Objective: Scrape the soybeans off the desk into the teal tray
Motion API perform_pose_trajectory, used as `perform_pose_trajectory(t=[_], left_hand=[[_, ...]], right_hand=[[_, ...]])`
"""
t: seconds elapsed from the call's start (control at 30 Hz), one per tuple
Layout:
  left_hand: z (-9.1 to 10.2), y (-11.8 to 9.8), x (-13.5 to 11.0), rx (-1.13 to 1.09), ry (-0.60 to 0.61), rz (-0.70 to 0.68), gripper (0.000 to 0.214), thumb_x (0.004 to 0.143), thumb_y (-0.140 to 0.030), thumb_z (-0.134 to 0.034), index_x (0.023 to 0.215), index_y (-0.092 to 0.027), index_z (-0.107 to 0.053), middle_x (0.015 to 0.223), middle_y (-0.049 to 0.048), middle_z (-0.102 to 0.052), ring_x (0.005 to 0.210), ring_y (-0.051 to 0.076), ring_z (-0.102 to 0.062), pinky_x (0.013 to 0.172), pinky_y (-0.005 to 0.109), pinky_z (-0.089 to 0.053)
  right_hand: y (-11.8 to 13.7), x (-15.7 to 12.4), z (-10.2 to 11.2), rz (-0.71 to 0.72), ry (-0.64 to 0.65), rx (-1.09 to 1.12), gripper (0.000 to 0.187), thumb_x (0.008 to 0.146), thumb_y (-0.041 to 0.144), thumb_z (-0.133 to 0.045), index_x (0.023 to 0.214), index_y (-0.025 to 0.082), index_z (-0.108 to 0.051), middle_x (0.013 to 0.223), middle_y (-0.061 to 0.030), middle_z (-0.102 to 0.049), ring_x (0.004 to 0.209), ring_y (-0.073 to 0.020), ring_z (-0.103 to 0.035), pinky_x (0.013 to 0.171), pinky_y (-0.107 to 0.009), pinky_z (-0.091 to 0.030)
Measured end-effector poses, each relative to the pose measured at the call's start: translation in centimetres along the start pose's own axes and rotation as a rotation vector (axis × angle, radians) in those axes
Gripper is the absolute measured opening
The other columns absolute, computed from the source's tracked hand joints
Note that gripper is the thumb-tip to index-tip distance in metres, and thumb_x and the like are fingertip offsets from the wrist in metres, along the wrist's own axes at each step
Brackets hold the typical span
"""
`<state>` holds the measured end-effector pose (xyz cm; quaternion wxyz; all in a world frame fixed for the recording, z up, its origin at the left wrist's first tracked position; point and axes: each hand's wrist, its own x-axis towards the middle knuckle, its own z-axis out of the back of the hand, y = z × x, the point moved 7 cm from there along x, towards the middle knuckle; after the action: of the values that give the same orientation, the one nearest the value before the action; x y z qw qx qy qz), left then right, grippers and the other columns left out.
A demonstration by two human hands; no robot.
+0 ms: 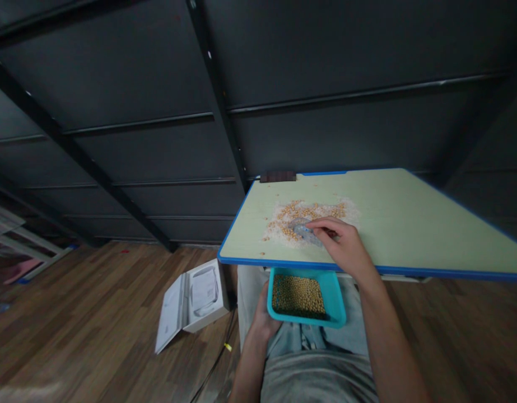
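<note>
A mixed heap of white rice and yellow beans (309, 219) lies on the pale green, blue-edged table (409, 224). My right hand (344, 243) rests on the heap's near side, fingers closed around a small bluish-grey object (305, 230) that I cannot identify. Below the table's front edge, on my lap, my left hand (264, 319) grips the left side of a teal rectangular tray (337, 302) that is filled with yellow beans (298, 295).
An open white box (193, 299) lies on the wooden floor to the left of my legs, with a thin cable (218, 358) running past it. Dark metal shelving and panels (224, 112) rise behind the table. Light-coloured racks (14, 235) stand at the far left.
</note>
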<state>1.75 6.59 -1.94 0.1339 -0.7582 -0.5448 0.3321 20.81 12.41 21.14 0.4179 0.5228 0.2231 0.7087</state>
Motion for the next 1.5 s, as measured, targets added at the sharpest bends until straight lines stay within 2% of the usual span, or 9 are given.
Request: perform_pose_trajectory(t=[0.23, 0.37, 0.53, 0.87, 1.1, 1.33, 1.5], left_hand=[[1.0, 0.6, 0.5, -0.056, -0.008, 0.030, 0.026, 0.075, -0.036, -0.082, 0.091, -0.015, -0.077, 0.089, 0.0082, -0.082, 0.113, 0.033, -0.071, 0.104, 0.044, -0.053], [0.4, 0.3, 0.2, -0.058, -0.035, 0.036, 0.028, 0.077, -0.043, -0.081, 0.082, -0.016, -0.077, 0.085, 0.0096, -0.082, 0.114, 0.035, -0.070, 0.106, 0.046, -0.051], [-0.3, 0.1, -0.1, -0.047, -0.040, 0.046, 0.032, 0.075, -0.050, -0.082, 0.079, -0.019, -0.076, 0.089, 0.0106, -0.082, 0.117, 0.037, -0.069, 0.107, 0.049, -0.049], [0.6, 0.2, 0.1, -0.063, -0.029, 0.009, 0.026, 0.076, -0.038, -0.082, 0.092, -0.017, -0.078, 0.082, 0.0076, -0.082, 0.113, 0.036, -0.071, 0.105, 0.048, -0.051], [0.9, 0.4, 0.5, -0.054, -0.016, 0.018, 0.025, 0.081, -0.043, -0.077, 0.086, -0.019, -0.077, 0.084, 0.0069, -0.082, 0.113, 0.035, -0.071, 0.104, 0.048, -0.053], [1.0, 0.5, 0.6, -0.059, -0.014, 0.019, 0.025, 0.081, -0.045, -0.077, 0.088, -0.021, -0.077, 0.093, 0.0055, -0.083, 0.119, 0.036, -0.069, 0.107, 0.051, -0.052], [0.8, 0.3, 0.4, -0.039, -0.017, 0.009, 0.026, 0.078, -0.046, -0.079, 0.083, -0.020, -0.076, 0.093, 0.0080, -0.083, 0.124, 0.039, -0.065, 0.110, 0.053, -0.049]], right_hand=[[-0.3, 0.0, 0.0, 0.005, -0.001, 0.008, 0.022, 0.095, 0.021, -0.057, 0.102, 0.024, -0.078, 0.106, -0.0063, -0.078, 0.097, -0.0224, -0.071, 0.078, -0.037, -0.053], [-0.3, 0.0, -0.1, -0.004, -0.002, 0.010, 0.022, 0.095, 0.021, -0.058, 0.101, 0.024, -0.078, 0.105, -0.0066, -0.078, 0.097, -0.0228, -0.071, 0.079, -0.037, -0.053], [-0.2, 0.0, -0.1, 0.002, -0.002, 0.016, 0.022, 0.095, 0.020, -0.058, 0.102, 0.023, -0.078, 0.106, -0.0071, -0.078, 0.098, -0.0230, -0.070, 0.082, -0.038, -0.053], [0.5, 0.0, -0.1, 0.039, 0.013, 0.041, 0.021, 0.096, 0.020, -0.059, 0.103, 0.025, -0.079, 0.105, -0.0065, -0.078, 0.099, -0.0231, -0.070, 0.083, -0.040, -0.053], [0.9, 0.0, -0.6, 0.084, 0.073, 0.056, 0.023, 0.095, 0.015, -0.060, 0.101, 0.025, -0.079, 0.104, -0.0054, -0.079, 0.098, -0.0218, -0.071, 0.083, -0.038, -0.054], [0.8, -0.1, -0.7, 0.094, 0.069, 0.055, 0.024, 0.095, 0.013, -0.059, 0.101, 0.025, -0.078, 0.104, -0.0050, -0.079, 0.098, -0.0204, -0.071, 0.083, -0.037, -0.055], [0.8, -0.1, -1.0, 0.090, 0.110, 0.045, 0.022, 0.095, 0.015, -0.060, 0.102, 0.025, -0.079, 0.106, -0.0048, -0.079, 0.099, -0.0205, -0.072, 0.082, -0.036, -0.056]])
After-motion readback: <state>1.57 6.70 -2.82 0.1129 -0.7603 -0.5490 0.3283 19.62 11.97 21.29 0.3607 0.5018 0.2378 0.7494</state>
